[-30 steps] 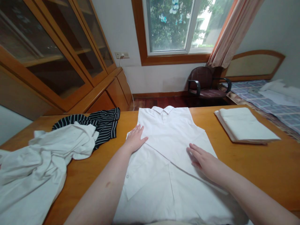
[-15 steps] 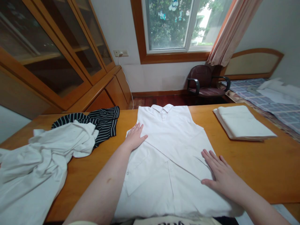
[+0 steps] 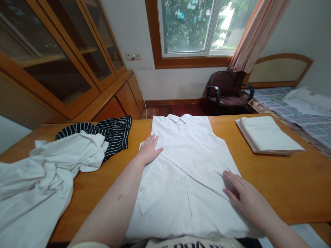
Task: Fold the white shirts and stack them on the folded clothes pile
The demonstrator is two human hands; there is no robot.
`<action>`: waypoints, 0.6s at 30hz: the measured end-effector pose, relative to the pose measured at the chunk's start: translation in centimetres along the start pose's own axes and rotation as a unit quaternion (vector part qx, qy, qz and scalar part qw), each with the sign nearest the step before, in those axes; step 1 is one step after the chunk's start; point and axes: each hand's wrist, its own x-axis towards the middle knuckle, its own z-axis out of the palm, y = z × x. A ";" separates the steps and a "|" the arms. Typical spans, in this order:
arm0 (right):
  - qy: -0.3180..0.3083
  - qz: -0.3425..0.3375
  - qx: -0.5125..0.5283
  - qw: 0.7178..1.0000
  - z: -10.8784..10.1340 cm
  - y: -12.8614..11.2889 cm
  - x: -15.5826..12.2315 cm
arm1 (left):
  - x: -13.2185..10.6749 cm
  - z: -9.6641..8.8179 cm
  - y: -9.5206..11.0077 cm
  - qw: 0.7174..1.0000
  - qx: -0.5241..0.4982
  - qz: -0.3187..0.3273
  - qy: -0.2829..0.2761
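A white button shirt [image 3: 181, 148] lies spread on the wooden table, its collar toward the far edge. Both sleeves are folded inward across its front, and a cuff with a button shows at the lower left. My left hand [image 3: 150, 148] rests flat on the shirt's left side near the folded shoulder, fingers spread. At the shirt's right edge, my right hand [image 3: 241, 191] is tilted on its side over the folded sleeve. Its fingers are slightly bent, with a gap between them and the thumb. No cloth shows pinched there.
On the wooden table [image 3: 271, 186], a crumpled white garment [image 3: 54, 168] and a black striped garment [image 3: 116, 134] lie at the left. A folded white cloth stack [image 3: 269, 134] sits at the right. Beyond are a chair [image 3: 224, 89], a bed [image 3: 297, 106] and a glass-door cabinet [image 3: 85, 79].
My right hand has gone from lying flat with fingers spread to tilted on its side, fingers drawn together and slightly bent. My left hand and the shirt have stayed in place.
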 end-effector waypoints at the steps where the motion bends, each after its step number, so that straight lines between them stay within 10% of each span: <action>1: -0.010 -0.001 -0.010 1.000 0.1 -0.1 -0.1 | 0.0 0.0 0.0 1.000 -0.002 0.001 0.000; 18: -0.016 0.043 -0.106 0.993 1.6 1.3 -0.9 | 0.3 0.7 -0.5 1.000 -0.018 0.009 0.015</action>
